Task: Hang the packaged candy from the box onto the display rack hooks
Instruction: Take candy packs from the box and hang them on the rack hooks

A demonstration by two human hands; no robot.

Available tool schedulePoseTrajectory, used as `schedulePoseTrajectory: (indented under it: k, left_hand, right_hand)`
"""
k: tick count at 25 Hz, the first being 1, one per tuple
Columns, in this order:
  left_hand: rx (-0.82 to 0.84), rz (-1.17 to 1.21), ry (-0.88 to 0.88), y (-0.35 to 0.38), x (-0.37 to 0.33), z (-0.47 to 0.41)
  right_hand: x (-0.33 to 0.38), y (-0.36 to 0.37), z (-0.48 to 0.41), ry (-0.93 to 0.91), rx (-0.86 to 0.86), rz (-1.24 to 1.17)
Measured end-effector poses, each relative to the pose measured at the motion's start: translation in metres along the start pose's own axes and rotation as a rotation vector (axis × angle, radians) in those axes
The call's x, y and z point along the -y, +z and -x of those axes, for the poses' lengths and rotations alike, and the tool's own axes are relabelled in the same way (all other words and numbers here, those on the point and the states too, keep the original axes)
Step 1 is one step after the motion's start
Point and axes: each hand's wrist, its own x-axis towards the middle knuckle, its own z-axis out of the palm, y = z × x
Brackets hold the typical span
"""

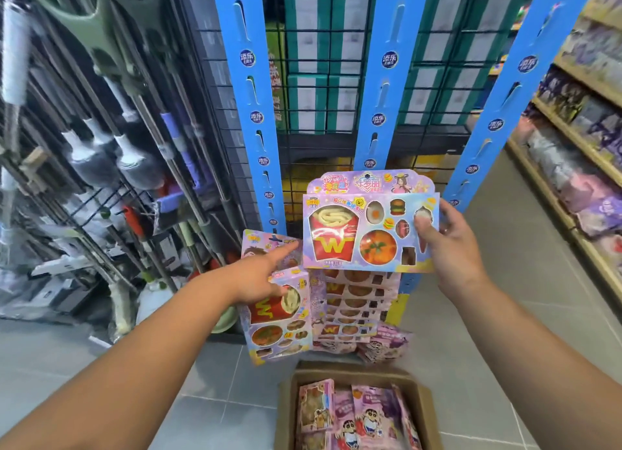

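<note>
My right hand (pixel 447 244) grips a flat pink-and-blue candy pack (pixel 356 227) with fries and pizza shapes by its right edge, holding it upright in front of the blue display rack (pixel 377 119). My left hand (pixel 259 274) holds a second, similar candy pack (pixel 279 318) tilted lower left, its index finger stretched toward the first pack. Several like packs (pixel 353 301) hang stacked on the rack's lower part. An open cardboard box (pixel 417 402) on the floor below holds more pink candy packs (pixel 353 416).
Mops and brooms (pixel 111 153) lean in a wire rack on the left. A black wire grid (pixel 319 79) with green-white cartons lies behind the blue strips. Wooden shelves (pixel 572 119) of purple goods run along the right. The floor is grey tile (pixel 505 365).
</note>
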Motion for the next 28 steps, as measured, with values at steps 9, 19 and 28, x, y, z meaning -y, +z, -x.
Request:
schedulePoseTrajectory:
  k: [9,19,28]
  left_hand:
    - [0.049,-0.056,0.077,0.005,0.019,-0.019]
    - [-0.011,-0.073,0.055,0.024,0.019,-0.016]
    - [-0.047,0.331,0.081,0.038,0.0,0.012]
  right_hand:
    - [-0.017,0.002,-0.01,0.038,-0.018,0.026]
    - [-0.037,0.001,-0.021,0.072,-0.006,0.05]
    - [-0.05,0.002,-0.021,0.043,-0.006,0.148]
